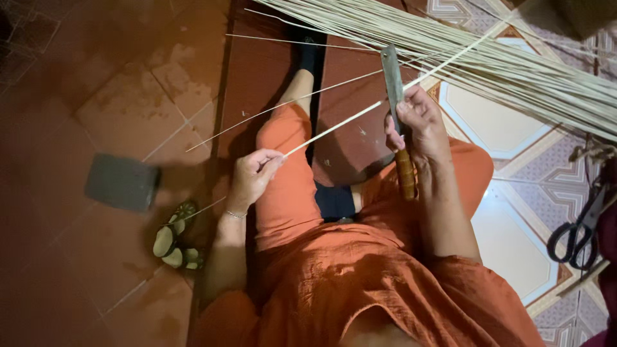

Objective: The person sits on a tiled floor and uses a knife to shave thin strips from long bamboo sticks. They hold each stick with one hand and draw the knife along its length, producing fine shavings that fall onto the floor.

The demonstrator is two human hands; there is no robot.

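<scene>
Currently the thin pale bamboo strip (334,127) runs diagonally between both hands. The left hand (252,175) pinches its lower end with closed fingertips. The right hand (418,122) is wrapped shut around a flat grey metal blade with a wound brown handle (393,83), which crosses the strip.

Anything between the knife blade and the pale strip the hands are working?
Nothing visible: the flat grey knife blade in the right hand meets the thin pale cane strip, whose near end the left hand pinches.
</scene>
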